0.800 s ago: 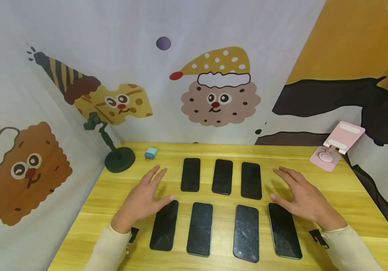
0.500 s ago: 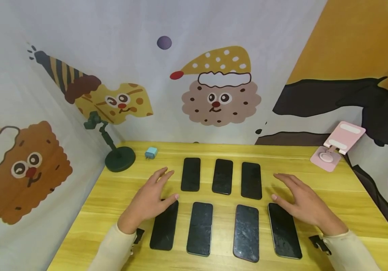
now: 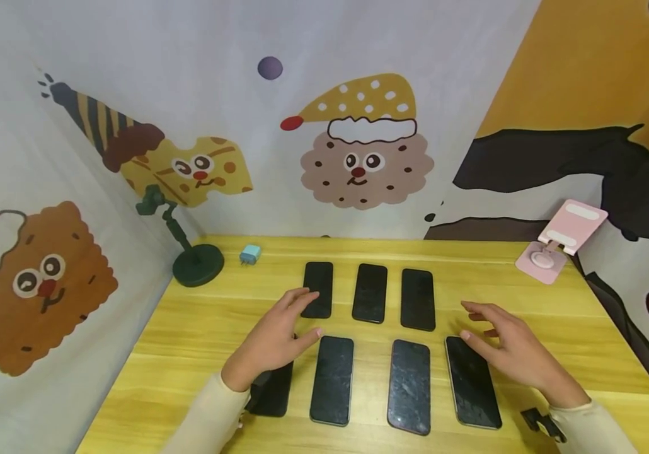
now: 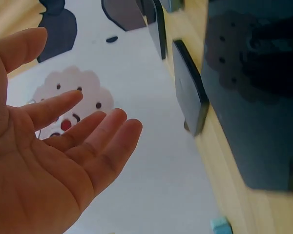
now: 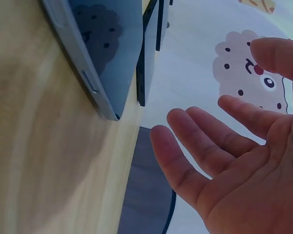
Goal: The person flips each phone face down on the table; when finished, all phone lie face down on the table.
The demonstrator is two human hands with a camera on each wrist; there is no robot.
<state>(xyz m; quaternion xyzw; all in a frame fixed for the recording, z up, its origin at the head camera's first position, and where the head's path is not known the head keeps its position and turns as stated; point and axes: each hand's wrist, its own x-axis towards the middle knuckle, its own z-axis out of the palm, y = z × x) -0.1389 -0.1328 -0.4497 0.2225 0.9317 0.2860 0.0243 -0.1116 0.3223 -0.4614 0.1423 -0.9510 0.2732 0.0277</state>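
Note:
Black smartphones lie screen up on the wooden table in two rows. In the head view, the far row has a left phone, a middle one and a right one. My left hand hovers over the near row's leftmost phone, partly hiding it; its fingertips overlap the far-left phone. Both wrist views show relaxed fingers holding nothing. My right hand is held above the near row's rightmost phone, thumb over its top end. Between the hands lie two more phones, one left and one scuffed right.
A dark green stand with a round base is at the back left, beside a small blue charger plug. A pink folding phone stand occupies the back right. Behind the table hangs a cartoon-printed cloth.
My left hand has moved right and now reaches over the near-left phone toward the far-left one. My right hand has shifted slightly toward me. The phones keep their places.

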